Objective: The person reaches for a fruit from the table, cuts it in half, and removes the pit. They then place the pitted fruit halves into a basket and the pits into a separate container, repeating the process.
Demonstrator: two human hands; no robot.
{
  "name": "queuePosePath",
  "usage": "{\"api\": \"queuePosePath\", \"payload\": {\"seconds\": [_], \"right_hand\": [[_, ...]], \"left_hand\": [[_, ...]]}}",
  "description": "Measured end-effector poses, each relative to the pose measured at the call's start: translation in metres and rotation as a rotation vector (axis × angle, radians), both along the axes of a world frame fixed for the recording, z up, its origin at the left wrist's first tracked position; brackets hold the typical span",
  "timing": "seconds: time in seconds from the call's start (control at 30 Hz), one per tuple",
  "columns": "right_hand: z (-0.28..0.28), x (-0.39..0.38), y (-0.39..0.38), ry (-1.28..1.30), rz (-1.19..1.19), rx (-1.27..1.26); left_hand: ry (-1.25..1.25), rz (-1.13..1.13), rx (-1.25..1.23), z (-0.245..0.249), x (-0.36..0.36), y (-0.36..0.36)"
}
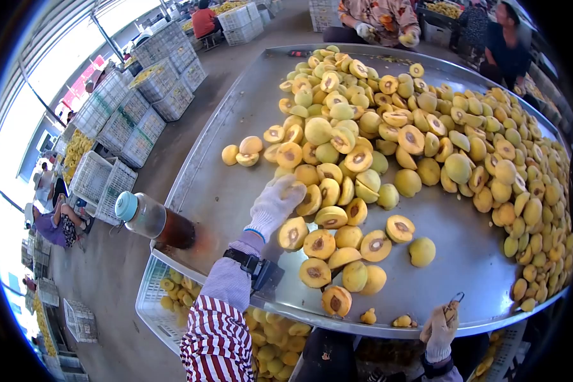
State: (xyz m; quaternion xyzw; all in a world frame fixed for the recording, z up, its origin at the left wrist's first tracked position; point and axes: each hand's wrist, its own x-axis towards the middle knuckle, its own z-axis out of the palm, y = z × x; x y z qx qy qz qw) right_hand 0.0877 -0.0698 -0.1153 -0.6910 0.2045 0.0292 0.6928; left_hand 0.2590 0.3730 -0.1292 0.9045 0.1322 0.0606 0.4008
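My left hand [278,202], in a white knit glove, reaches into the near edge of the fruit pile. Its fingers curl against a yellow peach half [309,200]; the thumb is partly hidden. Around it lie more peach halves, many with the brown pit showing, such as one cut half [319,244]. At the table's front edge my right hand [440,328], also gloved, is closed around a small pitting tool with a wire loop [457,297]. Small fruit scraps [402,321] lie left of that hand.
The metal table [219,159] has a raised rim. A bottle of dark drink [156,221] stands at its left edge. Below are a white crate [156,296] and more peaches. Across the table a person with gloved hands [366,32] works. Stacked crates [118,118] stand to the left.
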Motion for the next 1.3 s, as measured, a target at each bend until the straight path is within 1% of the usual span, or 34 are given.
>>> {"api": "queuePosePath", "payload": {"seconds": [0.1,0.13,0.2,0.27,0.37,0.4,0.5,0.53,0.6,0.67,0.7,0.73,0.83,0.87,0.97,1.03,1.07,1.1,1.17,1.2,1.27,1.3], "right_hand": [[0.007,0.003,0.006,-0.028,0.035,-0.004],[0.009,0.004,0.007,-0.006,0.032,0.007],[0.01,0.003,0.008,0.033,0.014,0.03],[0.007,0.002,0.009,0.003,0.019,0.045],[0.023,0.007,0.011,0.014,0.038,0.106],[0.027,0.004,0.011,0.033,0.047,0.138],[0.029,0.003,0.007,0.034,0.098,0.142],[0.025,0.003,0.006,0.028,0.091,0.153],[0.027,0.003,0.007,0.027,0.094,0.182],[0.026,0.003,0.006,0.013,0.111,0.184],[0.025,0.003,0.005,0.025,0.125,0.162],[0.025,0.004,0.004,0.038,0.141,0.142],[0.024,0.004,0.002,0.062,0.177,0.078],[0.023,0.004,0.002,0.052,0.185,0.054],[0.025,0.004,0.001,0.053,0.19,0.004],[0.015,0.004,0.002,0.004,0.193,-0.052],[0.008,0.004,0.003,-0.076,0.177,-0.079],[0.008,0.004,0.004,-0.058,0.185,-0.054],[0.015,0.006,0.003,-0.022,0.188,-0.006],[0.029,0.006,0.002,0.035,0.199,0.01],[0.028,0.005,-0.002,0.014,0.204,0.048],[0.025,0.005,-0.002,0.004,0.208,0.072]], "left_hand": [[-0.044,-0.091,0.061,0.001,-0.011,-0.037],[-0.014,-0.117,-0.015,0.005,-0.013,-0.048],[0.024,-0.186,-0.042,0.014,-0.019,-0.079],[0.083,-0.275,-0.08,0.015,-0.022,-0.112],[0.062,-0.446,0.006,0.026,-0.03,-0.174],[0.117,-0.463,-0.036,0.033,-0.035,-0.192],[0.27,-0.926,-0.242,0.062,-0.034,-0.206],[0.3,-0.789,-0.296,0.052,-0.032,-0.203],[-0.124,-0.676,-0.097,0.048,-0.003,-0.183],[-0.509,-0.177,0.334,0.065,0.025,-0.164],[-0.425,0.09,0.568,0.057,0.04,-0.152],[-0.198,0.137,0.329,0.029,0.063,-0.131],[0.084,-0.002,0.254,0.046,0.063,-0.165],[0.051,-0.06,0.215,0.046,0.061,-0.175],[0.027,-0.112,0.293,0.022,0.043,-0.204],[0.057,-0.315,0.173,0.02,0.035,-0.213],[0.075,-0.411,0.113,0.019,0.027,-0.217],[0.072,-0.429,0.021,0.019,0.012,-0.227],[0.312,-0.587,-0.525,0.029,-0.007,-0.239],[0.326,-0.616,-0.555,0.042,-0.018,-0.242],[0.349,-0.673,-0.613,0.075,-0.039,-0.239],[0.269,-0.557,-0.546,0.083,-0.051,-0.231]]}}
